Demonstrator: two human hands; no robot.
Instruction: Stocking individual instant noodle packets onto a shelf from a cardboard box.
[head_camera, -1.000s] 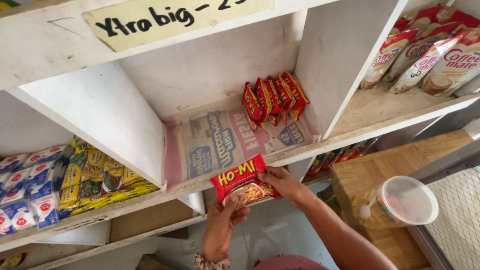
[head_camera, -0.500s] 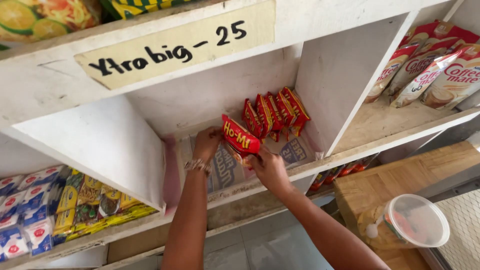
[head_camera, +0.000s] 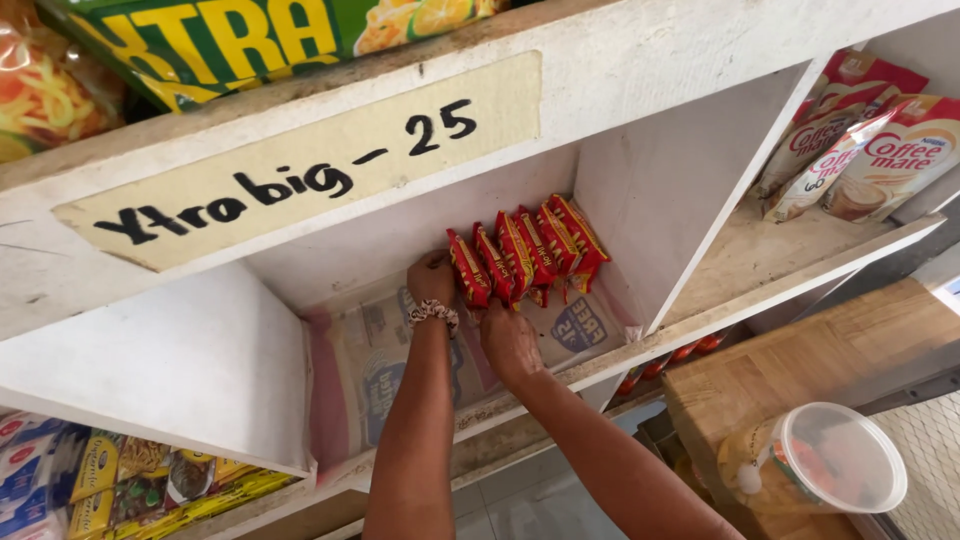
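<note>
Inside the white shelf compartment (head_camera: 640, 215), at its far right, a row of red snack packets (head_camera: 525, 250) stands on edge, each leaning on the next toward the right partition. Left hand (head_camera: 432, 280) sits at the row's left end, fingers curled together against the outermost packet; whether they pinch it or only press it, I cannot tell. Right hand (head_camera: 508, 340) lies just nearer, under the row's front edge, fingers hidden behind the packets — grip not visible. Printed paper liner (head_camera: 400, 345) covers the shelf floor, wrinkled and loose-looking. Risks as judged: the row is held upright only by the left hand's pressure, so letting go could let the end packet tip leftward and take its neighbours down. The liner may slide or bunch under a push, dragging packets toward the near edge — a fall from there would land by the lidded plastic tub (head_camera: 835, 470) on the wooden worktop (head_camera: 800, 360).
</note>
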